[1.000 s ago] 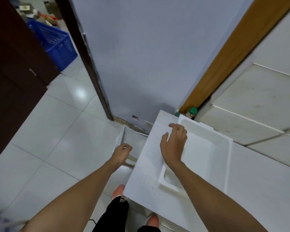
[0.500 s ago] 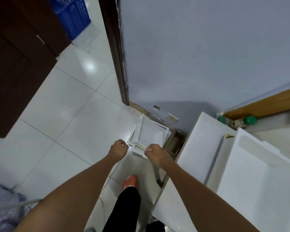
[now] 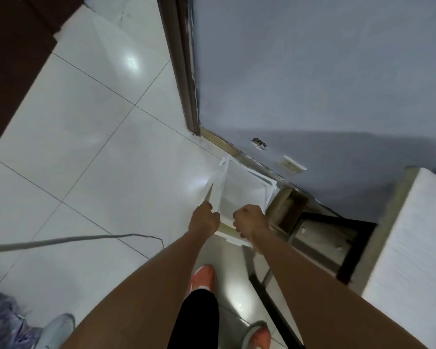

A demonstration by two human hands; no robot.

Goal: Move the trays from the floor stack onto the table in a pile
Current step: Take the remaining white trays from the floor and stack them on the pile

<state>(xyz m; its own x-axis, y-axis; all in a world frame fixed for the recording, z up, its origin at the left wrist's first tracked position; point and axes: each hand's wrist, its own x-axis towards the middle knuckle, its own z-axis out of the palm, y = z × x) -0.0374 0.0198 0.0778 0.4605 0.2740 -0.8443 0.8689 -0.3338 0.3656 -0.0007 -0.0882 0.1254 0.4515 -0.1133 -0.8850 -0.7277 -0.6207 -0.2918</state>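
Note:
A stack of white trays (image 3: pixel 242 190) sits on the floor against the base of the blue-grey wall. My left hand (image 3: pixel 204 219) is closed on the near left corner of the top tray's rim. My right hand (image 3: pixel 249 221) is closed on the near rim a little to the right. The top tray's left side looks slightly raised from the stack. The white table (image 3: pixel 413 248) reaches into the frame at the right edge; the tray pile on it is out of view.
A dark door frame (image 3: pixel 184 71) stands left of the wall. A grey cable (image 3: pixel 73 239) lies across the white floor tiles. The table's black frame (image 3: pixel 345 248) and wooden blocks (image 3: pixel 285 205) sit right of the stack. My feet in orange shoes (image 3: pixel 202 275) stand below.
My right hand left the tray on the table and came down to the floor stack. Both hands have closed on the top tray's near rim, and the view has tilted down and left.

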